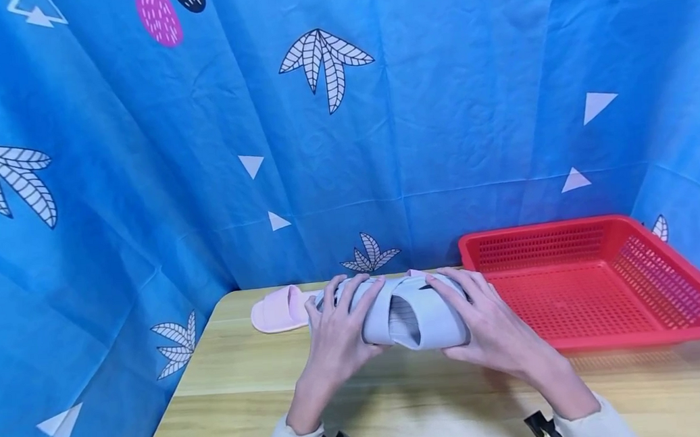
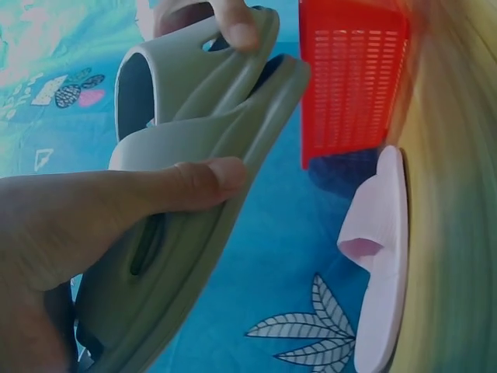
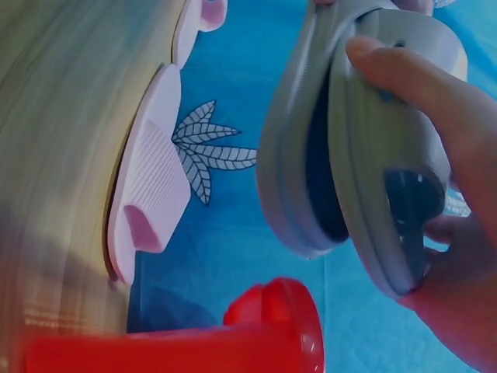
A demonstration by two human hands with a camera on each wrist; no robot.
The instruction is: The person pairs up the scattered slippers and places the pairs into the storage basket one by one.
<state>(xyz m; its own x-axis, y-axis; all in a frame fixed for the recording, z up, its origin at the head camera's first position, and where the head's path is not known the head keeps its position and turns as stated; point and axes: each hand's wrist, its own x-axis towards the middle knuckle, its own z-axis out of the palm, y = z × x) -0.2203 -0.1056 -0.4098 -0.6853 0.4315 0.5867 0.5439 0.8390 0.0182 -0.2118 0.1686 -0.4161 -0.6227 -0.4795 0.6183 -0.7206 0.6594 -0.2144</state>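
Note:
A pair of grey slippers (image 1: 432, 314) is held above the table, one slipper lying against the other. My left hand (image 1: 337, 338) grips one end of the pair, its thumb pressed along the side of a slipper (image 2: 186, 144) in the left wrist view. At the other end my right hand (image 1: 494, 320) grips the pair, fingers over the top and thumb beneath. The right wrist view shows the two soles partly apart, with a dark gap between the slippers (image 3: 361, 171). Behind them, a pink slipper (image 1: 277, 310) rests on the table; a second pink slipper (image 3: 151, 179) is mostly hidden in the head view.
A red perforated basket (image 1: 578, 345) stands on the right of the wooden table (image 1: 233, 382), close to my right hand. Blue patterned cloth (image 1: 439, 104) hangs behind the table and along both sides.

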